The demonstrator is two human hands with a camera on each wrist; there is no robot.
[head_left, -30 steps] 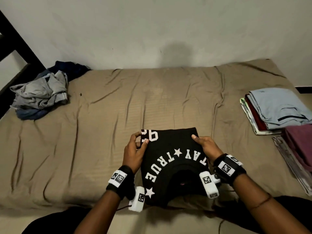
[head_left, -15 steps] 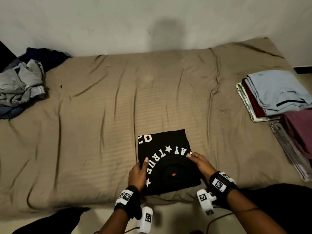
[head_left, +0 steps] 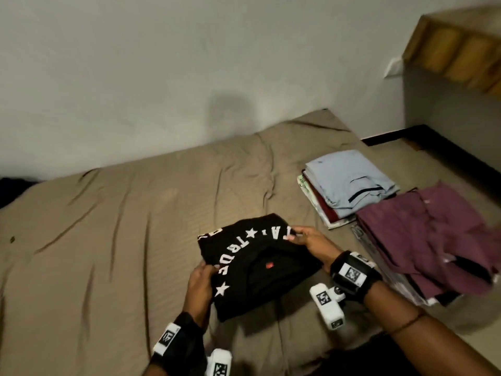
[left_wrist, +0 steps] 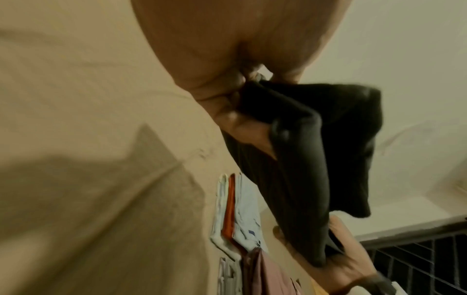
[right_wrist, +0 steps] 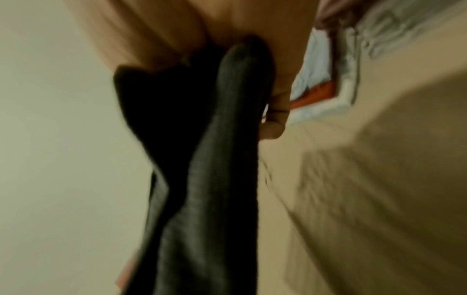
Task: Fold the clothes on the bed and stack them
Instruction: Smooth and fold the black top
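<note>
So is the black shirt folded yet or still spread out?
Folded: the black shirt is a compact rectangle, gripped at its sides by left hand and right hand.

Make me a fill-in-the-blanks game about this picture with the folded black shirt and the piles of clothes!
1. Both hands hold a folded shirt whose color is ____.
2. The top of the far stack is light ____.
3. The white shapes printed beside the shirt's letters are ____.
4. The left hand and the right hand grip the shirt on ____ sides.

Missing words: black; blue; stars; opposite
</note>
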